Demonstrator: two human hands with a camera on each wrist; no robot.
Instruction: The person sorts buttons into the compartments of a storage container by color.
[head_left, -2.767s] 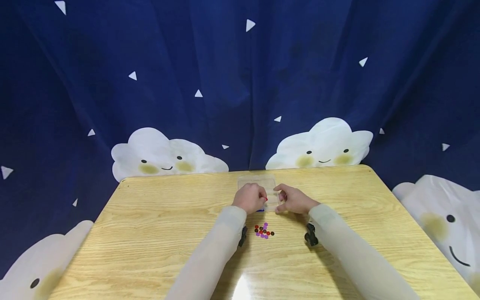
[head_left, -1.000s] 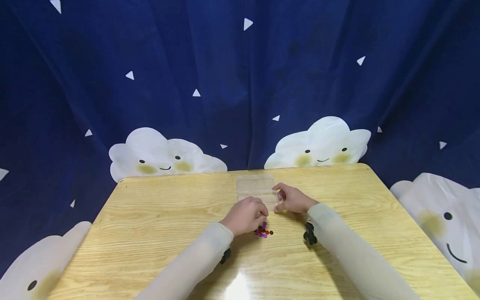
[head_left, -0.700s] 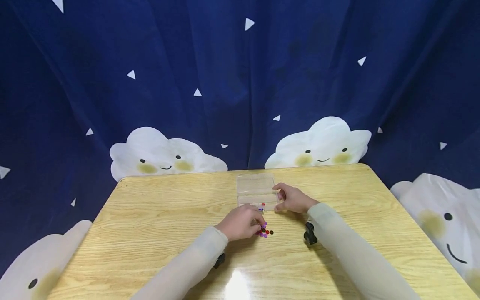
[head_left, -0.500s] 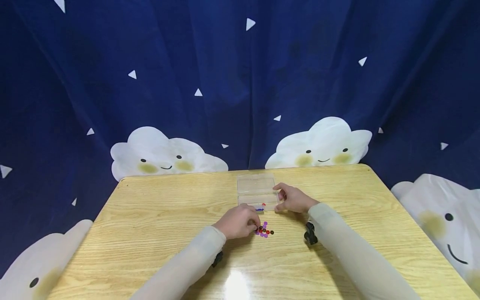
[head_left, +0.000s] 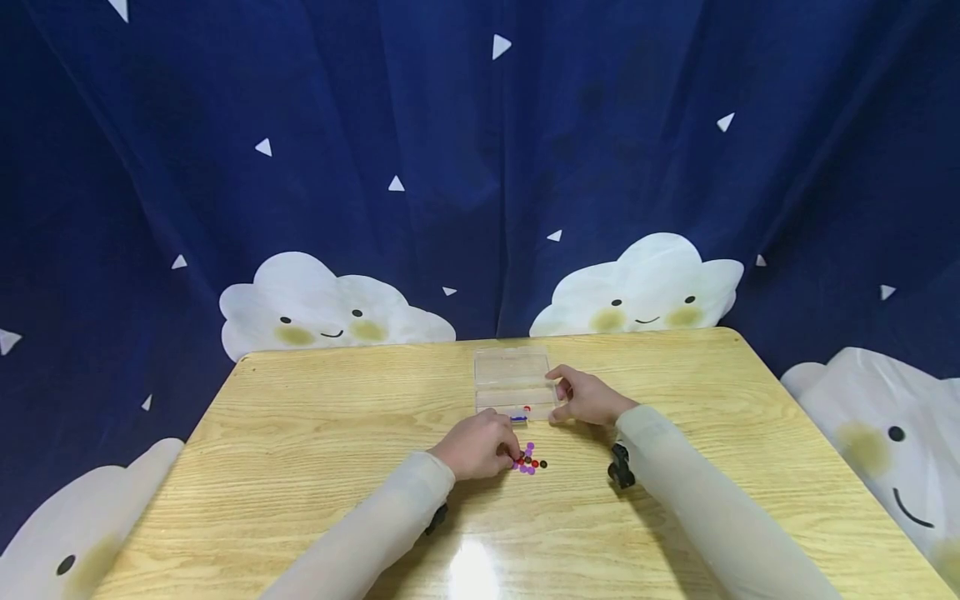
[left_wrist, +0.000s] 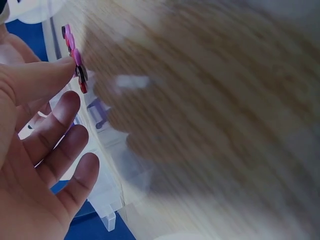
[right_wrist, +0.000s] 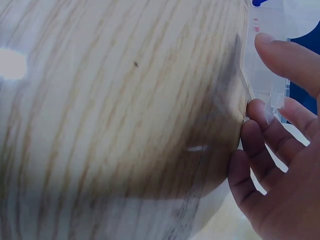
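Observation:
A clear plastic box (head_left: 491, 399) with its lid (head_left: 512, 368) laid open stands near the far table edge. A blue piece (head_left: 518, 418) and a red piece (head_left: 527, 408) show in its front part. My right hand (head_left: 588, 400) holds the box's right side between thumb and fingers. In front of the box lies a small pile of round, bead-like pieces (head_left: 528, 460) in purple, red and black. My left hand (head_left: 476, 446) has its thumb and fingertips at the pile's left edge. The thumb (left_wrist: 47, 80) hides whether a piece is pinched.
The wooden table (head_left: 337, 467) runs up to a dark blue curtain (head_left: 375, 125) printed with clouds and triangles. A black wrist device (head_left: 621, 468) sits under the right sleeve, and another (head_left: 437, 519) under the left.
My left hand has moved from over the box toward me to the pile. The red piece once between its fingers lies in the box. My right hand stays at the box's side.

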